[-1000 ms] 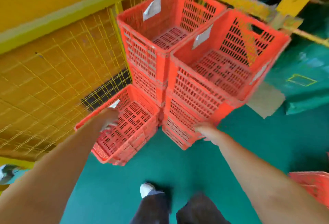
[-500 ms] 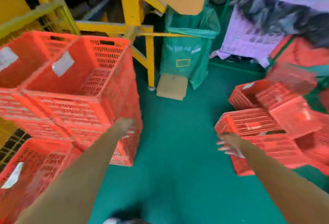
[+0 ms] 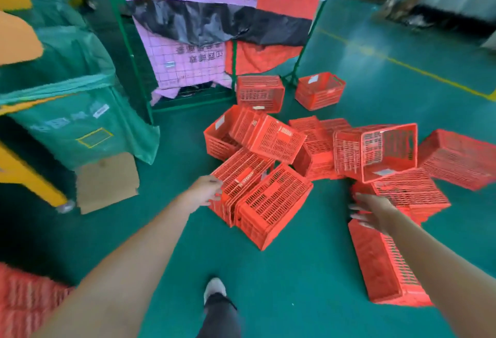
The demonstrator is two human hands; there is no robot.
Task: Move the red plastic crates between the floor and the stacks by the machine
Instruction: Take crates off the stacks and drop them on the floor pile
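Note:
Several red plastic crates lie tumbled in a heap on the green floor ahead of me. The nearest crate (image 3: 271, 203) lies on its side in the middle. My left hand (image 3: 205, 190) reaches out to that crate's left edge, fingers curled at it, holding nothing that I can see. My right hand (image 3: 371, 210) hovers with fingers spread, empty, above another overturned crate (image 3: 381, 265) lying lengthwise at the right. One crate (image 3: 389, 150) is tipped with its opening toward me. Two more crates (image 3: 260, 93) (image 3: 319, 90) stand apart at the back.
A green sack (image 3: 80, 123) with a cardboard sheet (image 3: 107, 182) leaning on it stands at the left beside a yellow machine leg (image 3: 29, 179). A green wire cage (image 3: 188, 50) draped in pink, black and red sheets is behind. A corner of a red crate (image 3: 24, 300) shows lower left.
I have turned right, away from the stacked crates by the yellow machine, toward the heap on the floor. Both arms have swung with me and now reach toward the loose crates.

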